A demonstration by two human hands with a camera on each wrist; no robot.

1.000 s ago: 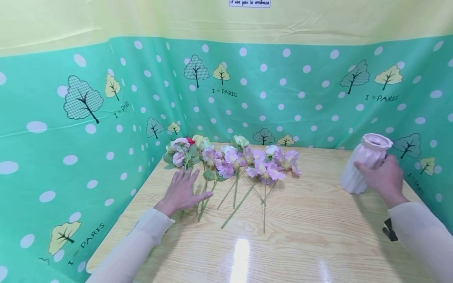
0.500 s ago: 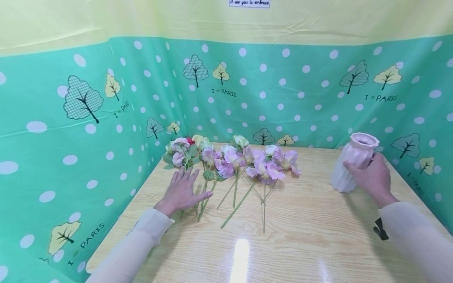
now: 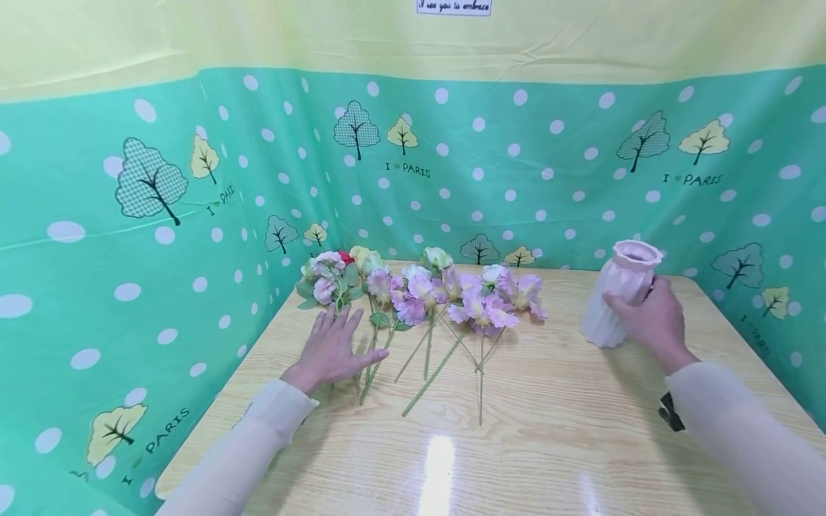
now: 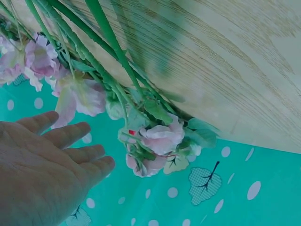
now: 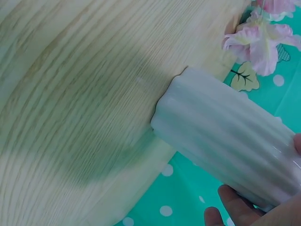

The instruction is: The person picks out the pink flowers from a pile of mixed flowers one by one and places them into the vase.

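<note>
My right hand (image 3: 654, 322) grips a pale, ribbed vase (image 3: 609, 308) near its neck, at the right side of the table. In the head view the vase leans a little, its scalloped mouth facing up. In the right wrist view the vase (image 5: 225, 136) fills the lower right, with fingertips (image 5: 235, 202) along its side. At the left, my left hand (image 3: 332, 351) is spread over green stems, palm down, beside a pink flower bunch (image 3: 325, 276). The left wrist view shows that hand (image 4: 47, 165) with straight fingers and nothing in its grasp. Whether it touches the stems I cannot tell.
Several artificial flowers lie in a row across the table, purple blooms (image 3: 480, 308) and white ones (image 3: 439, 258) toward the back, stems toward me. A green dotted cloth (image 3: 542, 165) hangs behind and along both sides of the wooden table (image 3: 542, 408).
My right hand has carried the vase leftward, from the table's right edge toward the flowers. The left hand and the flowers have stayed in place.
</note>
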